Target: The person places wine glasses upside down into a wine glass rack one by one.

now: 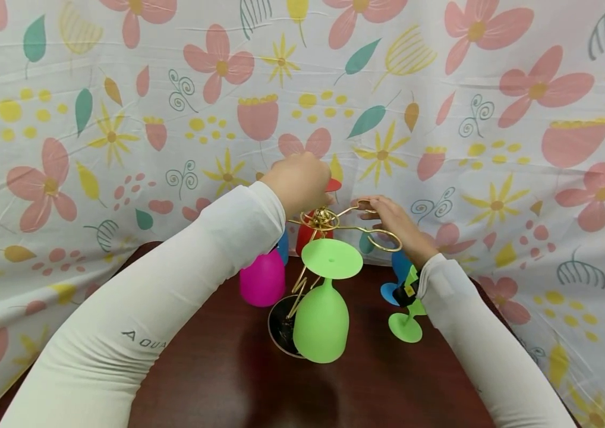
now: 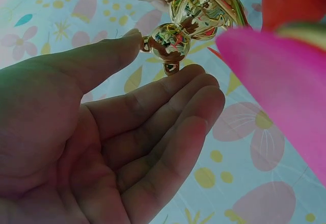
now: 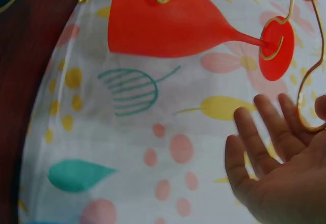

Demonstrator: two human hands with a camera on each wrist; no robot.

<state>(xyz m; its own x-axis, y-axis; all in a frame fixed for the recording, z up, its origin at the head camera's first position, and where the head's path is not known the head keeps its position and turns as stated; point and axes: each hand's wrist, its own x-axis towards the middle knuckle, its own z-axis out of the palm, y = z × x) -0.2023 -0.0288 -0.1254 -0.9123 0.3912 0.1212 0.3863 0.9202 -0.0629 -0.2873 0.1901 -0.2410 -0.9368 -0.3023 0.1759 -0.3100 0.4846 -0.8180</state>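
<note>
A gold wire wine glass rack (image 1: 321, 219) stands on the table. My left hand (image 1: 298, 181) is at its top; in the left wrist view the thumb and fingertips pinch its gold ball knob (image 2: 170, 42). At a wire loop on the right is my right hand (image 1: 393, 223), its fingers spread and fairly straight; whether the thumb presses the wire is cut off by the right wrist view's edge. A green wine glass (image 1: 323, 324) hangs upside down in front, a magenta one (image 1: 262, 280) at left. Behind hangs a red wine glass (image 3: 168, 23), its foot in a hook.
A dark round base (image 1: 281, 327) lies under the rack on the brown table (image 1: 211, 368). Below my right wrist are another green glass (image 1: 405, 328) and a blue glass (image 1: 390, 293), both partly hidden. A flower-patterned cloth (image 1: 174, 119) hangs close behind.
</note>
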